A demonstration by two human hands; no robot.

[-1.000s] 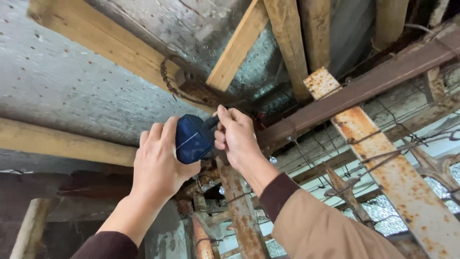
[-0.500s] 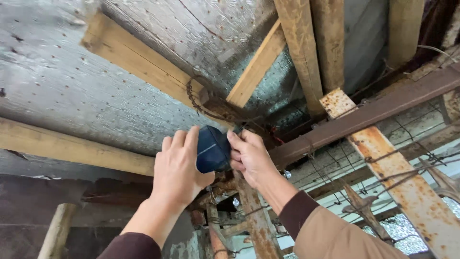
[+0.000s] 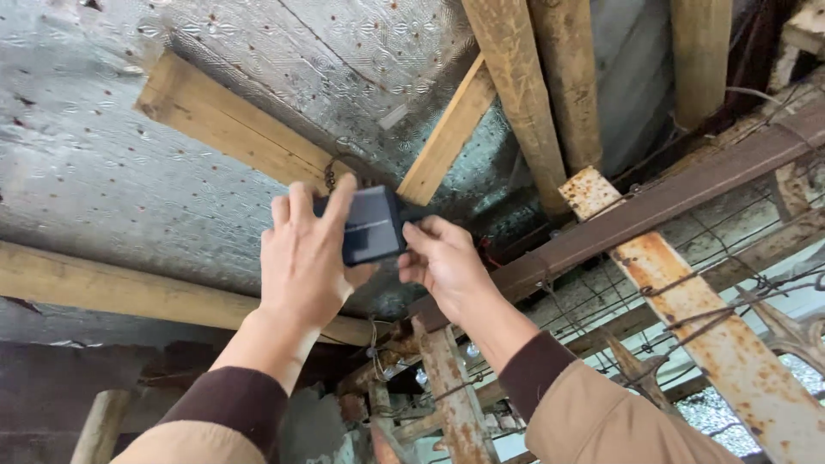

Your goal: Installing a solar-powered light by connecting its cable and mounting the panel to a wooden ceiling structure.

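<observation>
Dark blue box [image 3: 371,225] held overhead, just below the foil ceiling [image 3: 129,163]. Left hand [image 3: 302,262] wrapped round its left side; right hand [image 3: 440,262] apparently pinching its right edge. Long axis near vertical.

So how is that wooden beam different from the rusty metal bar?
The wooden beam is pale tan and clean-looking; the metal bar is white paint flaking into orange rust. The beam lies flat against the silver ceiling sheet; the bar sits out among wire mesh. The beam ends by the left hand; the bar lies off past the right hand. Both are long, straight and slanted.
</observation>
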